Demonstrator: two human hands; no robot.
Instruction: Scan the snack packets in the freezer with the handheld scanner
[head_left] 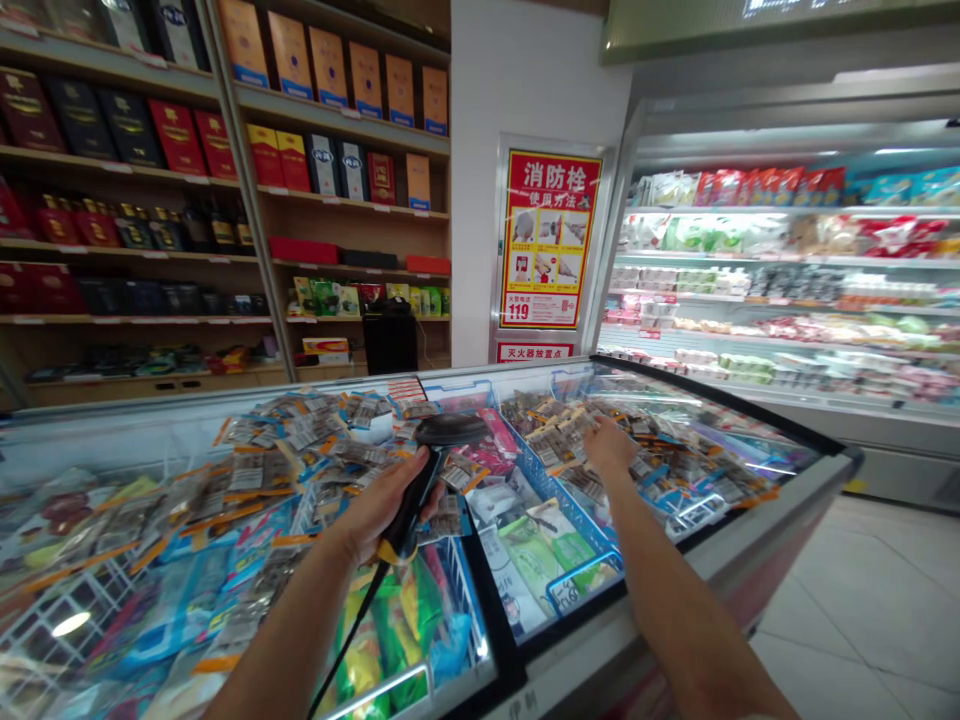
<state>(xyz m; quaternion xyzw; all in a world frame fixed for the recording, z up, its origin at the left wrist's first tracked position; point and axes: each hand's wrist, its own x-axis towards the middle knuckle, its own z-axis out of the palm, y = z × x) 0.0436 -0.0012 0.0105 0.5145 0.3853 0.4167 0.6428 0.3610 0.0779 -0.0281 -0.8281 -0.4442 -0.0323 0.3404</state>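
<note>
My left hand (384, 505) is wrapped round the handle of a black handheld barcode scanner (411, 508). The scanner's wide head points away from me over the freezer, and its cable hangs down toward the bottom edge. To the right, my right hand (611, 450) reaches onto a pile of small snack packets (559, 445) on the glass lid, its fingers closed at the edge of a packet. More snack packets (259, 470) with orange edges and barcode labels lie heaped across the left glass, some beneath the scanner.
Below the glass of the chest freezer (570, 680) are bagged goods and a blue basket (555, 485). Behind stand shelves of boxes (330, 65), a red fire-hydrant sign (553, 240) and a lit refrigerated display (780, 270). Tiled floor (870, 600) lies right.
</note>
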